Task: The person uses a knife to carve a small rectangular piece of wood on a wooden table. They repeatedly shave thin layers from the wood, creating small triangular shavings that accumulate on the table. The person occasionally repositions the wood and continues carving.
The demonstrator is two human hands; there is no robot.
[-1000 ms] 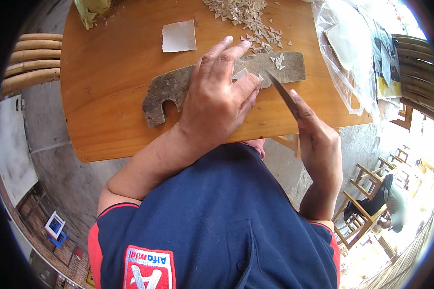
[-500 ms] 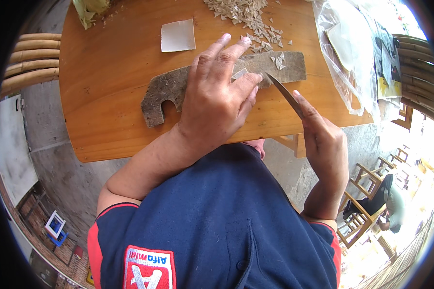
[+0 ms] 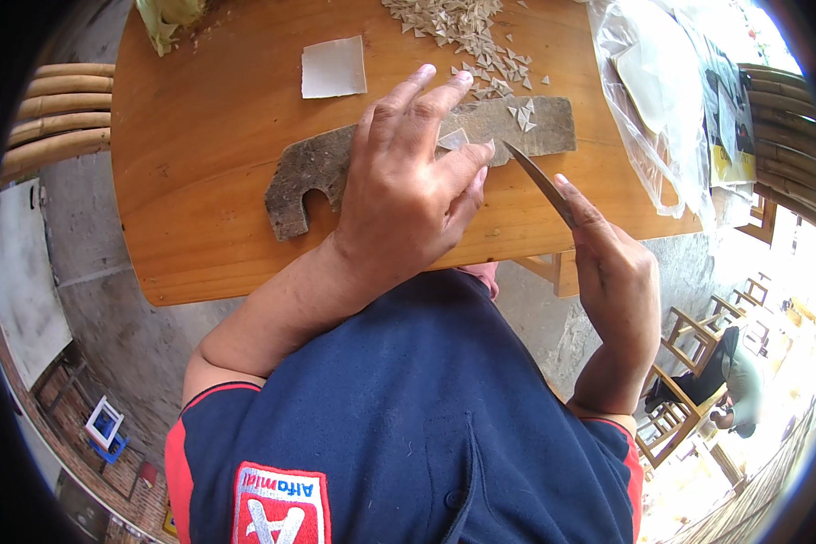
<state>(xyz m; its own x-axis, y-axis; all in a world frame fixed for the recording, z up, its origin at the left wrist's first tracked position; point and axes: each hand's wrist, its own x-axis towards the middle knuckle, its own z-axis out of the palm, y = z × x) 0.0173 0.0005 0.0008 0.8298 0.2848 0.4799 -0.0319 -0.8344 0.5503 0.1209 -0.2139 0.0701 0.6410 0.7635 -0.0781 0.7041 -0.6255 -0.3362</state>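
A worn grey-brown wooden board (image 3: 542, 125), with a notch cut into its left part, lies on the table near me. My left hand (image 3: 408, 163) rests over it, index and middle fingers stretched forward, the thumb holding a small pale flat piece (image 3: 454, 140) on the board. How the other fingers touch the piece is hidden. In my right hand (image 3: 607, 249) is a knife (image 3: 542, 184), index finger along its back; the tip is just right of my left thumb. A few cut triangles (image 3: 523, 113) lie on the board. Beyond is a heap of pale triangles (image 3: 467, 34).
A pale square sheet (image 3: 334, 68) lies on the wooden table (image 3: 208, 199), left of the heap. Clear plastic bags (image 3: 657, 136) cover its right side beside printed packaging (image 3: 733, 118). Bamboo chairs (image 3: 59, 118) flank the table. Another person (image 3: 739, 385) is far right.
The knife and my right hand have shifted slightly right and down, away from my left thumb. More of the pale piece shows beside the thumb.
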